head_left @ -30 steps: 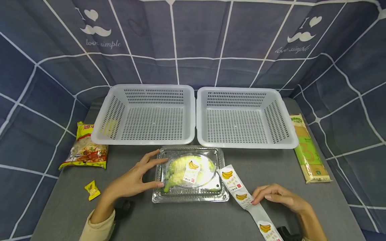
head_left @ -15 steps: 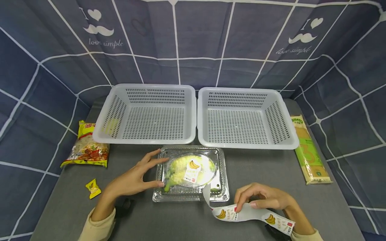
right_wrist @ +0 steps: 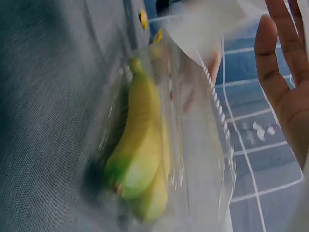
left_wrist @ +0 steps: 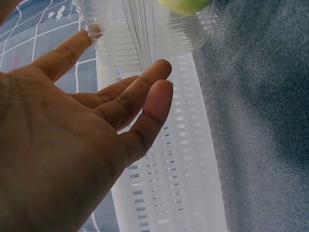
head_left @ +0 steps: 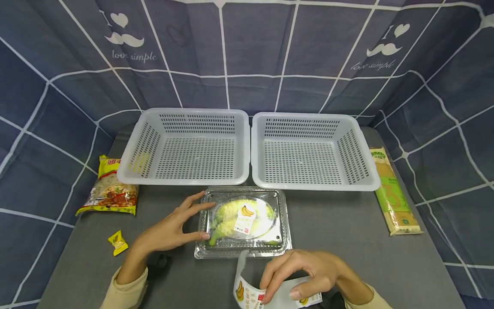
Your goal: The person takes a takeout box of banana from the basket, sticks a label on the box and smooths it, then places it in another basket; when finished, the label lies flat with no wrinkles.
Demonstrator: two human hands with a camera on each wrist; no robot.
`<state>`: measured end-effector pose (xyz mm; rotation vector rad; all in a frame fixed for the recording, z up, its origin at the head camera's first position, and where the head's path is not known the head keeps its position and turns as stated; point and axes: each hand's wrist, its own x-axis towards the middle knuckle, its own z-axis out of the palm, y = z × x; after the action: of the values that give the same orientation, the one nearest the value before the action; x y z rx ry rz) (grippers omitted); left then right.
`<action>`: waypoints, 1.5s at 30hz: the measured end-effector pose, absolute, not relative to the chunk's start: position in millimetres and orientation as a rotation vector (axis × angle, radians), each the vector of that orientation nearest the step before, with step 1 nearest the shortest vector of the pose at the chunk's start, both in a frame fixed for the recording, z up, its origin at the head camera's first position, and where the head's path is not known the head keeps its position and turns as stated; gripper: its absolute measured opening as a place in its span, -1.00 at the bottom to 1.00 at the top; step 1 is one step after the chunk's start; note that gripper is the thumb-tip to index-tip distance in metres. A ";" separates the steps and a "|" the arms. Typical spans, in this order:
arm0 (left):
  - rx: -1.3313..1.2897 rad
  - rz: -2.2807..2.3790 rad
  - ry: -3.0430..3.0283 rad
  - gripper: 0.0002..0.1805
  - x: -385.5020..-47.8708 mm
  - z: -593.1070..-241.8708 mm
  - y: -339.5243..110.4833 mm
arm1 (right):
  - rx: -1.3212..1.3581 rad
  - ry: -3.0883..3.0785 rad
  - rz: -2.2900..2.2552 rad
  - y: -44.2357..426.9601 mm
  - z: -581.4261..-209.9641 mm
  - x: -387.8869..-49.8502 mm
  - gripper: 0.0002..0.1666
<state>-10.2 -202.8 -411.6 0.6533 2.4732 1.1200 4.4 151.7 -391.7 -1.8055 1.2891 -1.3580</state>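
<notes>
A clear plastic clamshell box (head_left: 283, 214) lies closed on the grey table, with yellow-green bananas (right_wrist: 140, 130) inside. On its lid is a white banana label (head_left: 245, 224). My left hand (head_left: 166, 231) rests at the box's left side, thumb and fingers spread and fairly straight against it. Below the box's front edge, my right hand (head_left: 305, 272) pinches a strip of banana labels (head_left: 243, 279) between thumb and fingers. The strip's free end curls up near the box, and its other end passes under the hand. In the right wrist view the strip is blurred.
Two white perforated baskets (head_left: 185, 180) (head_left: 314, 185) stand side by side behind the box. At left are a bag of food (head_left: 113, 197) and a small yellow packet (head_left: 118, 243). A long noodle-like pack (head_left: 397, 197) lies at right. Checked cloth surrounds the table.
My right hand has moved left and toward the front edge with the label strip, whose free end has swung from the box's right side to below it. My left hand and the box stay put.
</notes>
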 end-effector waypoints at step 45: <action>0.594 1.239 2.378 -0.09 -17.1 -425.3 -202.8 | -1.061 2.512 -1.648 289.4 -398.9 -59.0 -0.05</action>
<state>-17.1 -202.8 -425.3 0.5944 2.3775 1.2386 -59.0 289.4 -398.9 -1.0613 2.5119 -1.6485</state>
